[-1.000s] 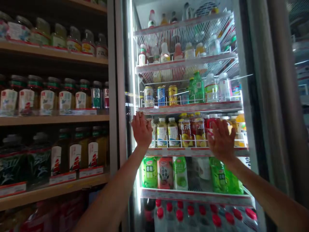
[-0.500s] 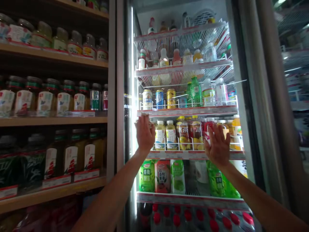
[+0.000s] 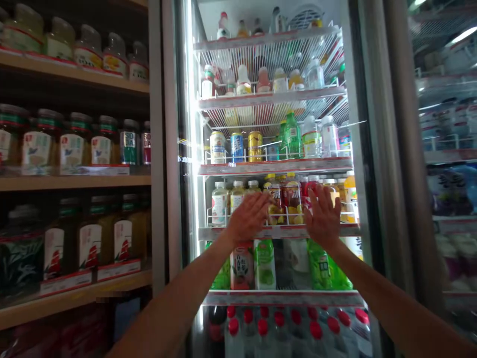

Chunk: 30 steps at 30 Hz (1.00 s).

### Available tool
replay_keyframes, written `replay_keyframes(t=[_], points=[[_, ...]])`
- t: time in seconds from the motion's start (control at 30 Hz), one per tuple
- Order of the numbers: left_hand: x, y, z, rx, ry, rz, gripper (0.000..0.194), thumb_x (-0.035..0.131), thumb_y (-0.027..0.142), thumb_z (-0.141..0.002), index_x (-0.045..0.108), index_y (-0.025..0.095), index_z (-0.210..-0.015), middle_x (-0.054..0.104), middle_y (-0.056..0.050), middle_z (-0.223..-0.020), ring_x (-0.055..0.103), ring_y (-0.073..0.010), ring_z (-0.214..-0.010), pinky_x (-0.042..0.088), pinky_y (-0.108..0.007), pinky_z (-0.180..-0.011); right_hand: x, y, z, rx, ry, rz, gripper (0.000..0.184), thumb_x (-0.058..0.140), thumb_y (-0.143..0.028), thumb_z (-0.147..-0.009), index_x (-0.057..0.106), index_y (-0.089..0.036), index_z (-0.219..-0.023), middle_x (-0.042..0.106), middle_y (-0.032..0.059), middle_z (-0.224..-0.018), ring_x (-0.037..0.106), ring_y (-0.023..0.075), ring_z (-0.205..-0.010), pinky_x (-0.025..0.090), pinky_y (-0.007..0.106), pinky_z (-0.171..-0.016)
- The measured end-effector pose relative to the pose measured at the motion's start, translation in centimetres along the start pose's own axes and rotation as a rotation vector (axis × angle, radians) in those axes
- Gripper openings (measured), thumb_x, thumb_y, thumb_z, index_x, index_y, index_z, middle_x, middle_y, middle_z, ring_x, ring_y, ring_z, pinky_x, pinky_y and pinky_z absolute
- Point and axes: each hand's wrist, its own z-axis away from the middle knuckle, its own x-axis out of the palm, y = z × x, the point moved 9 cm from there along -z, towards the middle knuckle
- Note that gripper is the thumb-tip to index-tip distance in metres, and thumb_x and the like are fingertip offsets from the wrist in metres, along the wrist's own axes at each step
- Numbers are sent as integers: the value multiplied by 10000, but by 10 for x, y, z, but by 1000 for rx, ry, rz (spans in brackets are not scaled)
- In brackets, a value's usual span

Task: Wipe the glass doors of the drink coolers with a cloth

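My left hand (image 3: 249,218) lies flat with its fingers pointing right, in front of the bottles on a middle shelf of a lit drinks fridge. A pale cloth showed at its fingertips a moment ago; now the palm mostly covers it. My right hand (image 3: 323,216) is raised with spread fingers, palm toward the fridge, and nothing shows in it. Faint reflections suggest a glass door (image 3: 238,171) before the shelves, and both hands seem to be against it. Tea bottles with yellow caps (image 3: 291,196) stand behind the gap between my hands.
Left of the fridge, wooden shelves (image 3: 74,183) hold rows of bottles. Cans (image 3: 237,147) and a green bottle (image 3: 292,135) stand above my hands, cartons (image 3: 264,263) below. Red-capped bottles (image 3: 263,328) fill the bottom. A metal door frame (image 3: 387,149) runs along the right.
My left hand has swept right and slightly down from the fridge's left side, turning its fingers sideways. My right hand stays near the same bottles. The view has shifted a little.
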Motion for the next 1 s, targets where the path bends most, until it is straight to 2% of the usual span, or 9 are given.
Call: replay_keyframes(t=[0.07, 0.23, 0.3, 0.47, 0.67, 0.73, 0.87, 0.93, 1.0], points=[[-1, -1, 2, 67, -15, 21, 482, 388, 287, -905, 342, 208, -1378, 433, -56, -1406, 267, -179, -1370, 279, -407, -1131, 0, 1, 0, 0, 3, -4, 605, 390, -306, -882, 205, -204, -1449, 314, 114, -1471, 206, 228, -1394, 105, 466, -1121], [-43, -107, 31, -592, 295, -138, 494, 378, 301, -907, 336, 198, -1389, 349, -115, -1451, 237, -245, -1382, 257, -486, -1127, 1, 2, 0, 24, 1, -11, 627, 393, -320, -876, 182, -215, -1456, 279, 93, -1490, 206, 239, -1393, 107, 471, -1123], [-38, -97, 27, -585, 307, -143, 504, 382, 312, -907, 327, 192, -1393, 351, -129, -1447, 228, -262, -1383, 260, -516, -1116, 2, 2, 0, 27, -6, -3, 632, 397, -320, -874, 178, -214, -1457, 271, 91, -1493, 199, 239, -1395, 104, 472, -1124], [2, -16, -6, -21, 20, -2, 479, 392, 291, -903, 356, 207, -1374, 411, -74, -1420, 262, -214, -1373, 280, -448, -1124, -1, 2, 1, -1, 14, -4, 591, 380, -297, -878, 229, -198, -1441, 320, 103, -1470, 195, 222, -1397, 123, 466, -1121], [-34, -104, 14, -577, 233, -117, 476, 363, 281, -903, 397, 121, -1350, 369, -143, -1434, 227, -273, -1382, 243, -497, -1126, -2, 0, 0, -4, 28, 14, 572, 385, -311, -878, 283, -168, -1422, 336, 125, -1458, 188, 233, -1398, 135, 468, -1118], [-27, -85, 6, -531, 222, -114, 486, 368, 277, -902, 381, 112, -1359, 365, -150, -1435, 209, -278, -1387, 230, -506, -1128, -2, 0, 0, -2, 26, 10, 575, 381, -314, -880, 271, -175, -1427, 318, 121, -1468, 186, 235, -1399, 137, 472, -1116], [7, -2, -16, -14, -13, -10, 467, 387, 254, -897, 384, 178, -1358, 400, -70, -1427, 266, -215, -1370, 260, -429, -1135, 0, 3, 0, 0, 1, 3, 584, 377, -316, -880, 249, -195, -1437, 318, 104, -1470, 195, 233, -1396, 145, 470, -1114], [4, -9, -12, -15, -33, -6, 450, 386, 255, -898, 407, 191, -1343, 406, -56, -1425, 286, -205, -1362, 268, -415, -1134, 1, 4, 1, 1, 0, 4, 577, 370, -316, -881, 258, -192, -1433, 334, 107, -1461, 199, 229, -1395, 146, 469, -1115], [-13, -52, -2, -245, 53, -40, 451, 378, 264, -899, 411, 186, -1342, 397, -74, -1429, 275, -219, -1367, 265, -435, -1132, 1, 5, 1, 2, 10, 6, 573, 366, -313, -879, 267, -182, -1429, 341, 114, -1456, 195, 229, -1397, 143, 472, -1116]])
